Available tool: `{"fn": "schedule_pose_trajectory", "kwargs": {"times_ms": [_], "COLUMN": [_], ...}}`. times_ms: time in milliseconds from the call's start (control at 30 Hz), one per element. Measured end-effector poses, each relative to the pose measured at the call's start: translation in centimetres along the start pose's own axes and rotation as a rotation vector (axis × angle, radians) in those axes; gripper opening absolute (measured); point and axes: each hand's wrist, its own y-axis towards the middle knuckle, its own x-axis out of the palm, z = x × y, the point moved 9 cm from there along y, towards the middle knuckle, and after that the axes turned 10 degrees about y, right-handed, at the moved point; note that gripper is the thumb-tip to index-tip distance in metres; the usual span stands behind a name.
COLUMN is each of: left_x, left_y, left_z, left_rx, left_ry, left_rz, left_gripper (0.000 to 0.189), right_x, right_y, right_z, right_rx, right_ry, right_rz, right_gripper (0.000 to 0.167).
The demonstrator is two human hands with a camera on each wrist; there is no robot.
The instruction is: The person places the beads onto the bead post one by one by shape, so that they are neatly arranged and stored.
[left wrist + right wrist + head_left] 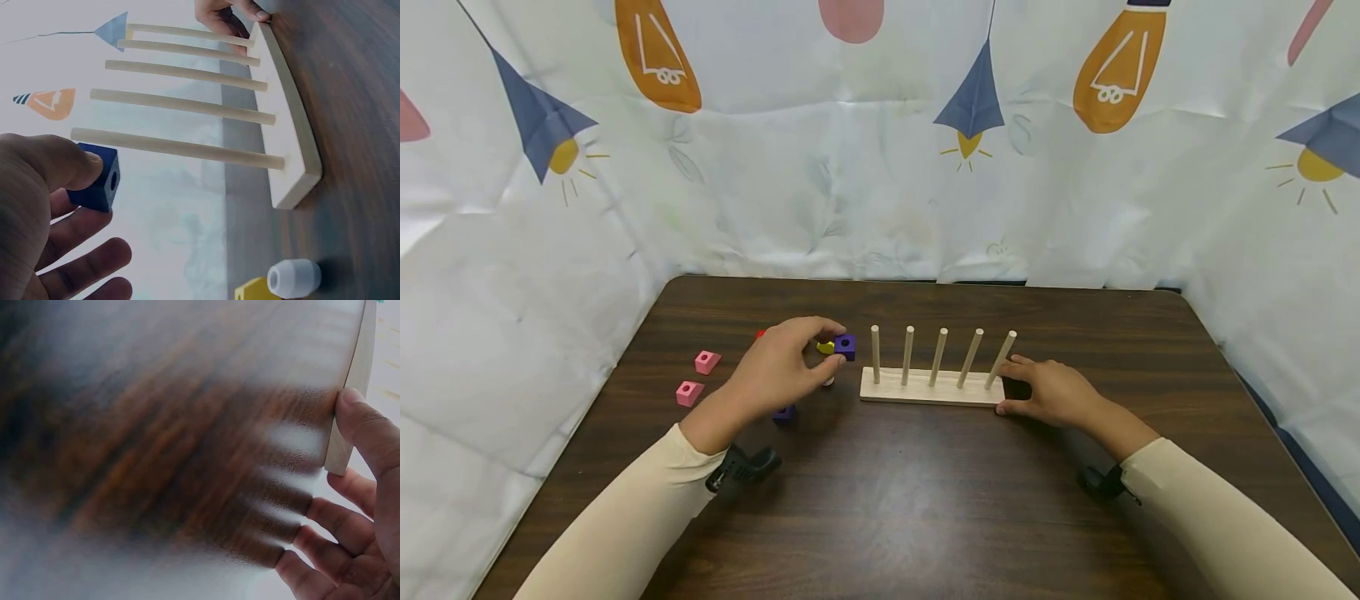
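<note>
My left hand (pixel 781 365) pinches a dark blue square block (pixel 845 347) with a hole through it, between thumb and fingers. In the left wrist view the block (pixel 97 181) is held up near the top of the closest peg (pixel 175 147). The wooden peg board (pixel 932 392) has a row of several upright pegs and lies flat on the table. At its right end, my right hand (pixel 1054 393) grips the base. The right wrist view shows the thumb (pixel 365 428) on the front edge of the board (pixel 350 406), fingers at the end.
Two pink blocks (pixel 689 393) lie at the table's left. Near the left hand are a yellow piece (pixel 825 347), a white bead (pixel 294 278), another dark blue block (pixel 784 414) and a partly hidden red piece (pixel 760 333). A patterned curtain (pixel 880 208) stands behind the brown table (pixel 910 500).
</note>
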Motion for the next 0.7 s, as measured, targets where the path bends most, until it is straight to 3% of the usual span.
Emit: {"fn": "schedule_pose_trajectory", "kwargs": {"times_ms": [267,700], "left_x": [-1.3,-1.9], "left_y": [0.8,1.8], "left_z": [1.0,2.1], "left_rx": [0.040,0.065], "left_ry": [-0.044,-0.091], "left_rz": [0.082,0.088], "left_gripper": [0.037,0.036], "right_x": [0.0,0.0], "right_y": [0.0,-0.1], "right_z": [0.0,0.1], "right_rx": [0.006,0.006], "right_ry": [0.009,0.000], "right_rz": [-0.001,0.006], "right_gripper": [0.072,0.072]}}
